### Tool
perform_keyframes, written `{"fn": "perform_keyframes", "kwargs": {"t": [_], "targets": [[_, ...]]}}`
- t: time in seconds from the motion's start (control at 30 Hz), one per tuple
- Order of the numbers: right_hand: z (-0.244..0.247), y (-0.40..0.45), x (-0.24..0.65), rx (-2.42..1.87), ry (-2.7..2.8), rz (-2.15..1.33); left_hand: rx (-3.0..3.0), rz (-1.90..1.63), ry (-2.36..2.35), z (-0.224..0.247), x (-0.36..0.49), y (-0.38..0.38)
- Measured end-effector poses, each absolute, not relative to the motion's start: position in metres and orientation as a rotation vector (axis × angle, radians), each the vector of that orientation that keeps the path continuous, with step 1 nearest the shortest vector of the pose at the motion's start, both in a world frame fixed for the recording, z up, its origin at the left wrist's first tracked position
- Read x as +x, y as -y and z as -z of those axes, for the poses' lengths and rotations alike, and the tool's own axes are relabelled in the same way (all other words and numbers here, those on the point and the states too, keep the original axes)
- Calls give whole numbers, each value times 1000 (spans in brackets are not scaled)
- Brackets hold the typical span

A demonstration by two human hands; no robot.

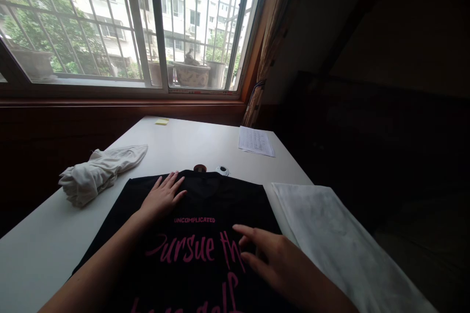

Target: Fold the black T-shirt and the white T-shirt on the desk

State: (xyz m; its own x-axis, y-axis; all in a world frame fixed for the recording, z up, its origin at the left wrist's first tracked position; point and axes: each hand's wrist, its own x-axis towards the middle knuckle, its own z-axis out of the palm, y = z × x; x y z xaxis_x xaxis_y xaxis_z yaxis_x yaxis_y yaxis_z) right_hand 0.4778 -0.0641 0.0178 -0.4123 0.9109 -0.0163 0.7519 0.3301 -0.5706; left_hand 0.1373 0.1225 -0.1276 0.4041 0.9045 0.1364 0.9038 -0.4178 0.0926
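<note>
A black shirt (205, 200) with pink lettering lies spread on the white table, its neckline at the far side. My left hand (161, 198) rests flat on the shirt's upper left part, fingers spread and pointing away from me. Over the lettering at the right is my right hand (266, 254), its index finger stretched out and the other fingers partly bent, holding nothing. Whether its fingertips touch the cloth is hard to tell.
On the white table (194, 142), a crumpled pale cloth (95, 173) lies left and a flat white cloth (330, 225) right. Past the shirt are a brown round object (200, 168), a white round object (222, 170), printed paper (256, 142) and yellow notes (162, 121).
</note>
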Motion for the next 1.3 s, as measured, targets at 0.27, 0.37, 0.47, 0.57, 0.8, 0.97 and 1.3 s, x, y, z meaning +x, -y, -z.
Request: {"fn": "perform_keyframes", "kwargs": {"t": [0.27, 0.37, 0.47, 0.57, 0.8, 0.97, 1.3], "targets": [[28, 85, 540, -1814, 2096, -487, 2600, -246, -1690, 125, 138, -121], [57, 102, 574, -1908, 1989, -402, 2586, -254, -1688, 124, 137, -122], [82, 118, 594, -1914, 1916, -304, 2554, -295, -1693, 117, 140, -120], [98, 125, 597, -1879, 1903, -176, 2614, -395, -1617, 101, 156, -113], [103, 122, 581, -1883, 2001, 145, 2693, -454, -1102, 66, 242, -89], [103, 127, 580, -1889, 2042, 210, 2629, -399, -1062, 71, 297, -92], [107, 134, 582, -1833, 2074, 284, 2658, -261, -1023, 75, 331, -104]]}}
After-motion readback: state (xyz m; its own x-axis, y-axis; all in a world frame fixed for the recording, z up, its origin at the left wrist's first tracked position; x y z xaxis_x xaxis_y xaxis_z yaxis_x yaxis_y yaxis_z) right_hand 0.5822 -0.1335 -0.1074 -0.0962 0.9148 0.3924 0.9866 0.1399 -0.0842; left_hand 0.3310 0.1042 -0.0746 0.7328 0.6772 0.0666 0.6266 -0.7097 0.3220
